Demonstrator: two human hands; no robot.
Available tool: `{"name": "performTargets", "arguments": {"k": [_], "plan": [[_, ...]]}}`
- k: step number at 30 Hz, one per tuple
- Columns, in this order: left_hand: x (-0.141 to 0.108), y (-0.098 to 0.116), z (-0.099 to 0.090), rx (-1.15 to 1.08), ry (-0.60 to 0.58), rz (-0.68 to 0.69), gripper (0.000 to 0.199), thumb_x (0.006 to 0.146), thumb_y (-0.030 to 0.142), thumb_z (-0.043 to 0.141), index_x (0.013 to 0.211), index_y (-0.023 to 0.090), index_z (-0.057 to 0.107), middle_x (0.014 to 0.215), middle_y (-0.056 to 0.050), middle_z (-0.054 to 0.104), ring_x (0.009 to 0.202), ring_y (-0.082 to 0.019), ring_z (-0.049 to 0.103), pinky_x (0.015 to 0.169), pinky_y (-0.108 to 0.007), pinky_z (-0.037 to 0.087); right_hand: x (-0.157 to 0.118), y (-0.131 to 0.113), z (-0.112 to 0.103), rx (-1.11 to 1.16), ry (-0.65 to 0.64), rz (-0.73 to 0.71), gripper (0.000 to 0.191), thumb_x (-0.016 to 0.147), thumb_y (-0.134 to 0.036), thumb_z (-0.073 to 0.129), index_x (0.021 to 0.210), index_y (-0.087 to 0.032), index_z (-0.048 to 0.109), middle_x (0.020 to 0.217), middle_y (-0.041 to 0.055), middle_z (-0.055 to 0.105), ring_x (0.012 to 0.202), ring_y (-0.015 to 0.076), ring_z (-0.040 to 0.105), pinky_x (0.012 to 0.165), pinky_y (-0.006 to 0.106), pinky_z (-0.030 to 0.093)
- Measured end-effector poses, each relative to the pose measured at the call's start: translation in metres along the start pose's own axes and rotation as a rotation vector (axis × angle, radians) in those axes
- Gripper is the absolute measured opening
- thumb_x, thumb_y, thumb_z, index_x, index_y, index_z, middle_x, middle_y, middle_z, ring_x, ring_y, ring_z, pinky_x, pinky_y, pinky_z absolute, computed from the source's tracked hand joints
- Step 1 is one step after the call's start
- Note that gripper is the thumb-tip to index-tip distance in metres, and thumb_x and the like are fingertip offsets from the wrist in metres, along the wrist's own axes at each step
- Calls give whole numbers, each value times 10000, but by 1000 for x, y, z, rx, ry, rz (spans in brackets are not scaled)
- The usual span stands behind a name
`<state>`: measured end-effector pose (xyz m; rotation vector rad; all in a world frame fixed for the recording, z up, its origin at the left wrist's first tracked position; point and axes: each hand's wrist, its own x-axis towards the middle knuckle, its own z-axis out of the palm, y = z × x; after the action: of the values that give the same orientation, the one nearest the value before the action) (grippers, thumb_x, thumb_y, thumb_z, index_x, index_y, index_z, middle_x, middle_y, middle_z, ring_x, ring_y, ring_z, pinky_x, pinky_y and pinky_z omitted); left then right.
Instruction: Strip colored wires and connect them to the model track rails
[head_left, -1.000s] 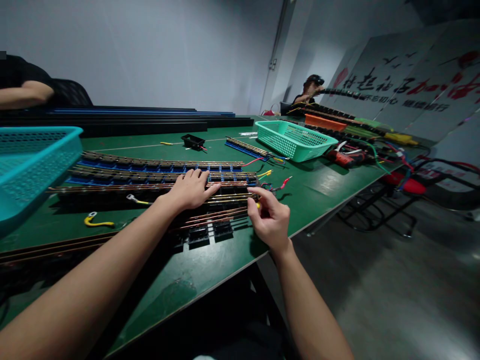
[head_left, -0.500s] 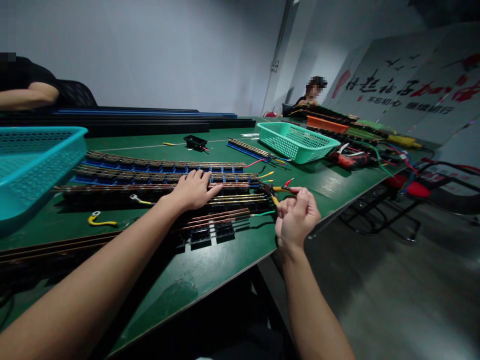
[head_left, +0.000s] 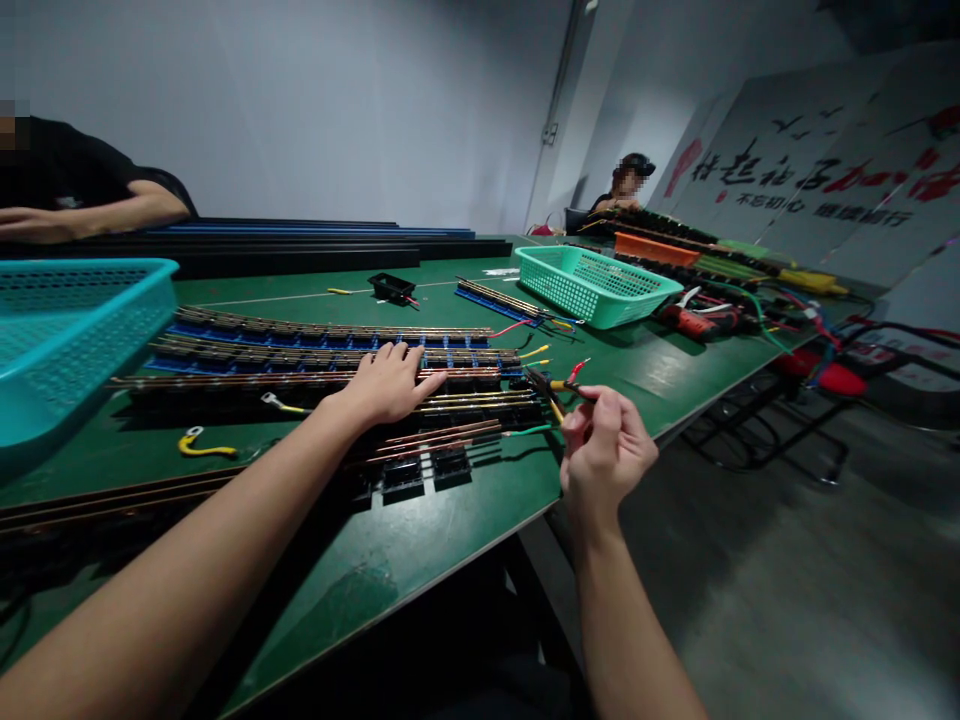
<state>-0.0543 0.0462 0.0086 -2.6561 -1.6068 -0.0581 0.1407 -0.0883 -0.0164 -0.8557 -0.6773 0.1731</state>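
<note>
Dim light, soft glare on green tabletop (head_left: 651, 368), deep shadow beneath, murky floor (head_left: 757, 570), picture edges stretched

The right hand (head_left: 609, 450) is drawn back from the rails (head_left: 457, 437), its pliers (head_left: 546, 387) now showing; a co-worker's arm (head_left: 112, 217) sits lower, farther right.

The left hand (head_left: 386, 385) lies spread over the long metal strips (head_left: 315, 352) on the green table (head_left: 450, 540). Near their ends, the right hand (head_left: 609, 445) grips yellow-handled pliers (head_left: 561, 386), close by a green wire (head_left: 531, 431). Two other people (head_left: 82, 185) sit beyond, past the plastic baskets (head_left: 596, 300).
</note>
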Motion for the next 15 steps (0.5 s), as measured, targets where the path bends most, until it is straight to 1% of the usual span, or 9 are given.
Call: {"name": "performTargets", "arguments": {"k": [3, 6, 10, 15], "plan": [[0, 0, 0, 5, 3, 1, 782, 979, 649, 215, 1529, 118, 383, 1511, -197, 463, 1399, -358, 419, 1110, -497, 373, -10, -13, -6, -121, 48, -125, 280, 874, -421, 669, 794, -155, 704, 474, -62, 520, 397, 73, 469, 409, 207, 362], [0, 1, -1, 9, 3, 2, 786, 976, 653, 218, 1525, 116, 389, 1499, -201, 476, 1387, -360, 432, 1099, -494, 382, -11, -26, -12, -146, 107, -174, 261, 874, -395, 671, 796, -149, 717, 468, -59, 526, 380, 74, 467, 385, 206, 347], [-1, 1, -2, 3, -5, 0, 793, 974, 654, 213, 1528, 113, 383, 1513, -200, 465, 1404, -364, 410, 1098, -500, 378, -3, -28, -16, -154, 164, -171, 251, 856, -385, 693, 797, -143, 719, 469, -60, 523, 389, 68, 454, 383, 200, 337], [-1, 0, 0, 3, 8, 3, 798, 971, 653, 208, 1522, 107, 394, 1510, -197, 468, 1399, -366, 413, 1100, -502, 375, 4, -19, -19, -153, 169, -140, 269, 853, -410, 685, 791, -148, 700, 468, -68, 502, 393, 67, 448, 397, 202, 360]]}}
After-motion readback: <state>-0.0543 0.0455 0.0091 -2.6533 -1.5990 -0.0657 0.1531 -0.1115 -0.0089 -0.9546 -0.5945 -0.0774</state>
